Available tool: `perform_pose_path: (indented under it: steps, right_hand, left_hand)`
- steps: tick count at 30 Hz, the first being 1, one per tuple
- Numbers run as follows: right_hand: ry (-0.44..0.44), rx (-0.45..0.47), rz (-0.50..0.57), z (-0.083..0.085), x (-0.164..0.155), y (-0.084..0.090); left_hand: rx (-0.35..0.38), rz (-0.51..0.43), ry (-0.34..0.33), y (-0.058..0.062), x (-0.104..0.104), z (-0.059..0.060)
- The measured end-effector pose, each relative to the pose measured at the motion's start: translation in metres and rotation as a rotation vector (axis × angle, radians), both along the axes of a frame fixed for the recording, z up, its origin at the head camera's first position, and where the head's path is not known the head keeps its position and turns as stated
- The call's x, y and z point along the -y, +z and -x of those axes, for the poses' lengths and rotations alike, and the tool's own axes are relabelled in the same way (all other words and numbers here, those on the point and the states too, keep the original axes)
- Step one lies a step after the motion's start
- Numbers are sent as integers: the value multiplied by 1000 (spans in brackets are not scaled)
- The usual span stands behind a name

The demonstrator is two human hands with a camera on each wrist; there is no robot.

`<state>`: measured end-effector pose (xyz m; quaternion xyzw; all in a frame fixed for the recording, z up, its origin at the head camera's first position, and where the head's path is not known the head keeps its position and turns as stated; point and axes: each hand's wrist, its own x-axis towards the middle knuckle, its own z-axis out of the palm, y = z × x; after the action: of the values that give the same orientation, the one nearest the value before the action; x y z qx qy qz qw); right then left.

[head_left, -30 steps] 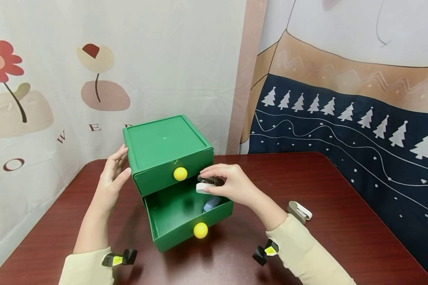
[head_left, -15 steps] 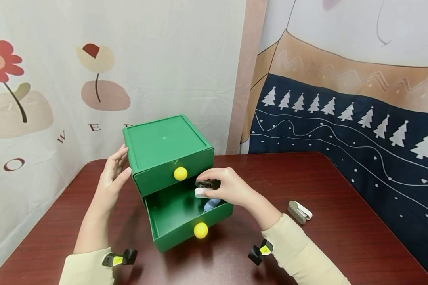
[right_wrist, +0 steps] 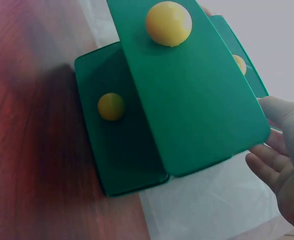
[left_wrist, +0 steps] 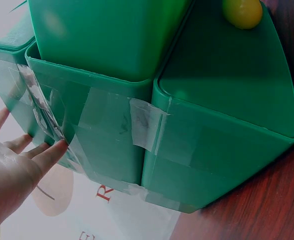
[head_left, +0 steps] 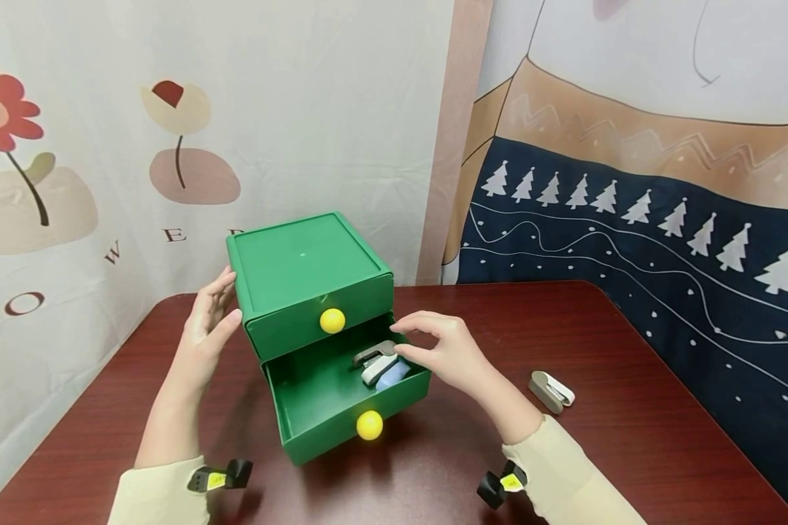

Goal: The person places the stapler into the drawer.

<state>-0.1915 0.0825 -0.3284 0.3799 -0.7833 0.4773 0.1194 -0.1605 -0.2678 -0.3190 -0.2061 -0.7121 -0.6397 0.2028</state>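
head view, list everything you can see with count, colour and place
drawer unit: 1, green, on the table near its back left
upper drawer: 1, green with a yellow knob, closed
lower drawer: 1, green with a yellow knob, pulled open
stapler in drawer: 1, dark and white, at the right end of the open drawer, on top of a pale blue thing
pale blue thing: 1, in the drawer, mostly hidden
stapler on table: 1, grey-beige and white, right of the drawer unit
table: 1, dark red-brown wood
backdrops: 2, pale floral on the left, tree-patterned navy and tan on the right
left hand: flat against the unit's left side
right hand: over the drawer's right end, holding nothing
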Motion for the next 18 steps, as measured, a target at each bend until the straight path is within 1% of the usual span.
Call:
perform_pose_path:
  steps: [5,11,14,18]
  right_hand:
    - [-83,20,44,-8,-17,-7]
    - [-169,31,26,-15,-35,-15]
    - [-201,5,23,-17,-43,-19]
    - [-232,-57,27,-18,-53,-27]
  left_hand:
    - [-3,-14,-6,0,-1,1]
    - [-3,-17,-7,0,-1,0]
    - [-2,-16,-7,0,-1,0]
    - [-3,-17,-10,0,-1,0]
